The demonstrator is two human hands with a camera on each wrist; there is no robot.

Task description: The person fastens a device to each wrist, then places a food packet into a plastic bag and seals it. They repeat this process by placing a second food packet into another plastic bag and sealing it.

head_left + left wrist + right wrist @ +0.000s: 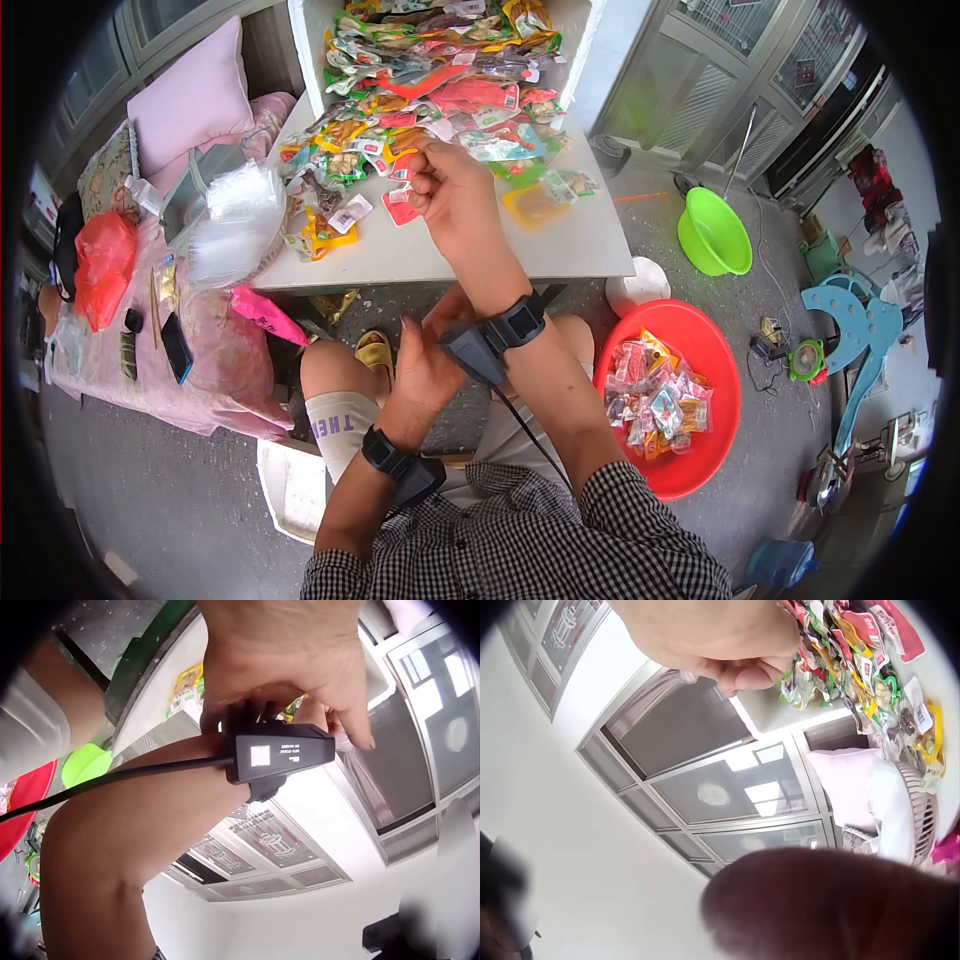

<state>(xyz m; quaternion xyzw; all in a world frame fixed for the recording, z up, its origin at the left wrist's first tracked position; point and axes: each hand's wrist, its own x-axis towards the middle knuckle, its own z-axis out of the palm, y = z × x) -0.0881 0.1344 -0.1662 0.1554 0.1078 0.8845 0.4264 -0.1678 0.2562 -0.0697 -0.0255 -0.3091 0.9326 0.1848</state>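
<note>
In the head view my right hand (460,195) is over the table's front part, its fingers curled in, close to the pile of snack packets (440,95). No packet shows inside it in the right wrist view. A red and white packet (400,207) lies just below its fingertips. To its right is a yellowish clear packet (540,203), blurred. My left hand (425,365) is lower, beneath the right wrist, thumb spread from the fingers. The black wrist device (478,350) on the right arm overlaps it and hides part of the left fingers.
A white foam box (303,50) spills packets onto the white table (400,262). Many small packets fill a red basin (725,400) on the floor at right; a green basin (715,235) stands behind. At left, a basket of clear bags (238,225) sits beside a pink-covered seat (220,350).
</note>
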